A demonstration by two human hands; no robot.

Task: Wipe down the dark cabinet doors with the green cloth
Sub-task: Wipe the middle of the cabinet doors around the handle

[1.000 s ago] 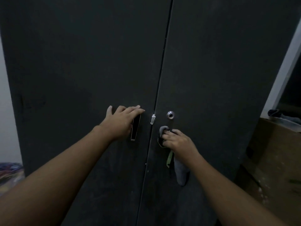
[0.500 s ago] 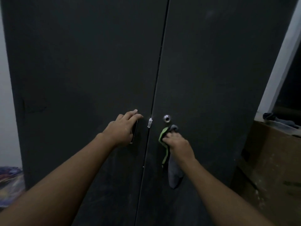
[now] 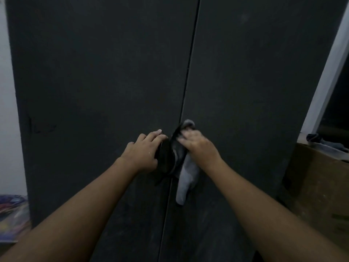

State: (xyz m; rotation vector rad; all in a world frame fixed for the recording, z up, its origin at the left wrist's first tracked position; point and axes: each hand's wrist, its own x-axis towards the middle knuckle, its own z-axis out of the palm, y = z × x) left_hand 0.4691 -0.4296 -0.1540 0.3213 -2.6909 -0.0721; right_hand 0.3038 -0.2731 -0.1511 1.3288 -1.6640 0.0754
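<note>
Two tall dark cabinet doors fill the view, the left door [image 3: 98,87] and the right door [image 3: 251,87], with a thin seam between them. My left hand [image 3: 144,151] rests on the left door's handle [image 3: 162,154] beside the seam, fingers curled over it. My right hand [image 3: 198,146] presses the cloth [image 3: 186,176] against the seam and the right door. The cloth looks grey and dark here; its green edge does not show. Its loose end hangs down below my wrist. The lock and the small white latch are hidden under the cloth and hand.
A brown cardboard box [image 3: 319,188] stands at the right, close to the cabinet, with dark items [image 3: 321,143] on a ledge above it. A white frame [image 3: 328,69] runs up the right side. A pale wall [image 3: 7,110] and colourful fabric [image 3: 13,216] lie at the left.
My right hand has moved the cloth up and left from the right door's handle onto the seam, covering the lock and latch. The left hand stays on the left handle.
</note>
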